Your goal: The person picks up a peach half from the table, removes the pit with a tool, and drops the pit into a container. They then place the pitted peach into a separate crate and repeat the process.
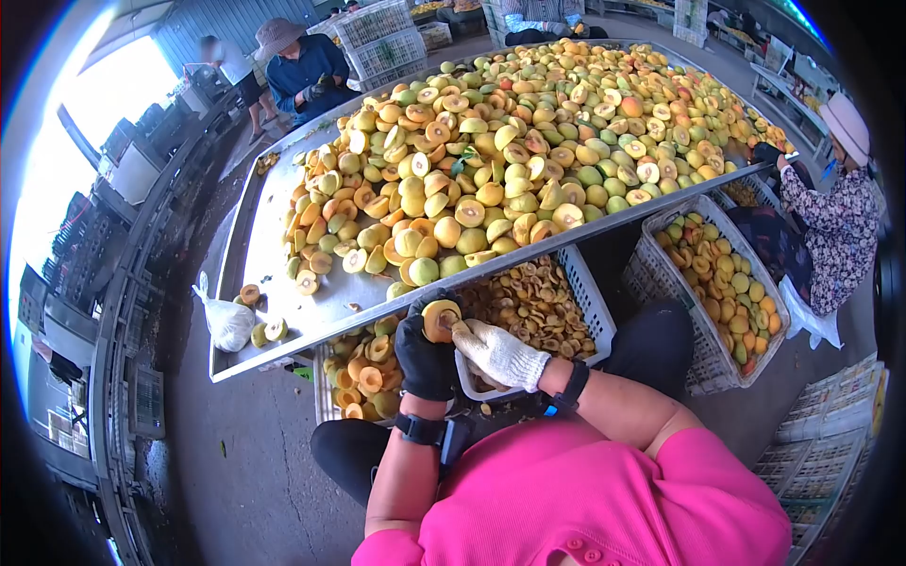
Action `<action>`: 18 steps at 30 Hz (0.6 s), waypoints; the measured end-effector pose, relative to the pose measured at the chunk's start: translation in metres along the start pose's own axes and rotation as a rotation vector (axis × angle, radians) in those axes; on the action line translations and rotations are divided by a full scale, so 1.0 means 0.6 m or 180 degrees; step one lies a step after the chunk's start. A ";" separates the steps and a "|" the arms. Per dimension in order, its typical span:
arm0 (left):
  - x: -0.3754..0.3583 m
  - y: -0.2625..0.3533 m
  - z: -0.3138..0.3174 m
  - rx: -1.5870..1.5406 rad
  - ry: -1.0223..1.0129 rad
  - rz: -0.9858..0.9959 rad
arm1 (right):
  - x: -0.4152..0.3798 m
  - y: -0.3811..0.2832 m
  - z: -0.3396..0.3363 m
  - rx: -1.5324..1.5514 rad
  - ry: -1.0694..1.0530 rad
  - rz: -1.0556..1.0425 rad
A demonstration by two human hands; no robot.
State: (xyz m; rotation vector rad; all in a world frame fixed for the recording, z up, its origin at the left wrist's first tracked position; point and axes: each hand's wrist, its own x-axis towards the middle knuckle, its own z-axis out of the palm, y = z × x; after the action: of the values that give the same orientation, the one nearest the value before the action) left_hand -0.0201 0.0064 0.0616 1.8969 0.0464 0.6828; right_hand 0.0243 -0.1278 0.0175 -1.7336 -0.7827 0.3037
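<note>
My left hand (pixel 424 357), in a black glove, is closed around a peach half (pixel 440 321) with its cut face up. My right hand (pixel 495 353), in a white knitted glove, is closed with its fingertips at the cut face. Whatever it grips there is hidden. Below my right hand stands a white crate (pixel 604 341) of small brown-orange pieces (pixel 538 300), perhaps pits. Under my left hand, another crate (pixel 324 396) holds hollowed peach halves (pixel 370 379). Just ahead, a metal table (pixel 274 222) bears a large heap of halved peaches (pixel 472 212).
A knotted plastic bag (pixel 226 316) lies on the table's near left corner. To the right stands a crate of peaches (pixel 727 292). A person in a pink hat (pixel 821 208) sits at the right; another in blue (pixel 307 75) is across the table. Stacked crates (pixel 821 453) are at lower right.
</note>
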 end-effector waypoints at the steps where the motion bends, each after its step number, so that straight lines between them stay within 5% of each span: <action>1: -0.001 0.012 0.004 0.0290 0.0056 0.0039 | -0.002 0.000 0.001 0.0078 -0.0033 -0.0022; 4: -0.018 -0.018 0.023 0.0024 0.0538 0.0275 | -0.008 -0.048 -0.008 0.0807 -0.0385 0.0773; 7: -0.018 -0.071 0.034 -0.0157 0.0761 0.0590 | -0.012 -0.042 -0.004 0.0854 -0.0493 0.0700; 10: -0.002 -0.073 0.009 -0.3928 0.0366 -0.1695 | -0.012 -0.055 -0.002 0.1492 -0.0642 0.1105; 13: -0.008 -0.079 0.012 -0.3794 0.0426 -0.1489 | -0.009 -0.060 -0.011 0.1602 -0.0910 0.1319; 15: -0.024 -0.072 0.025 -0.0744 0.0756 -0.0333 | -0.005 -0.067 -0.006 0.1825 -0.0884 0.1521; 17: -0.026 -0.056 0.030 -0.0227 0.0883 -0.0222 | -0.009 -0.064 -0.009 0.1949 -0.1034 0.1561; 18: -0.019 -0.037 0.029 -0.1236 0.0884 -0.0700 | -0.011 -0.062 -0.011 0.2009 -0.1110 0.1578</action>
State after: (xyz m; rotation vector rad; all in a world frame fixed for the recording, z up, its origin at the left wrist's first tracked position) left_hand -0.0152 -0.0027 0.0329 1.3935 0.2758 0.7397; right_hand 0.0105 -0.1324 0.0529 -1.2536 -0.4117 1.0904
